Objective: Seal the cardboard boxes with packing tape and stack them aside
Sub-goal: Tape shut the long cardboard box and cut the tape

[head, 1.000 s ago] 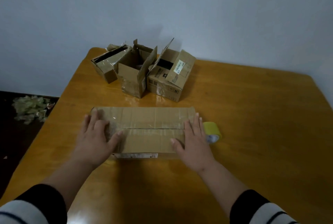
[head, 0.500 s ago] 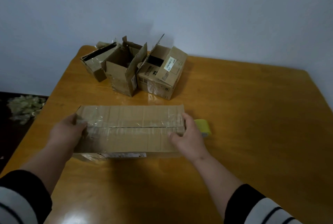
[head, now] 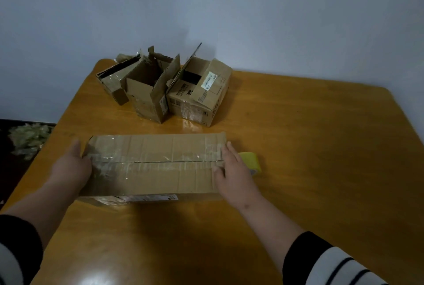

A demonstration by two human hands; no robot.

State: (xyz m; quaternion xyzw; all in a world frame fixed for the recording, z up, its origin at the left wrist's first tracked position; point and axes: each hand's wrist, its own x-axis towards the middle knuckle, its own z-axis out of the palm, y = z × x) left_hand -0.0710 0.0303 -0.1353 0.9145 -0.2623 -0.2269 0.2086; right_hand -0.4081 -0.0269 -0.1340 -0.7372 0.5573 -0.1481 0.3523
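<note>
The long taped box (head: pixel 156 165) is being gripped at both ends near the worktop's (head: pixel 321 170) front: left hand (head: pixel 71 167) clasping one end, right hand (head: pixel 234 174) the other. Bare worktop is being left rightward. Beyond, three open boxes (head: pixel 160 87) are being crowded at the far edge; their labels are unreadable.

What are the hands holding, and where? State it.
The long taped cardboard box, by its two short ends: the left hand grips the left end, and the right hand grips the right end, fingers over the top edge.

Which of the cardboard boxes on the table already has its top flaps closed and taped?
The long flat box held between both hands, nearest the camera: clear tape runs along its closed seam. The three smaller boxes behind it have flaps open.
</note>
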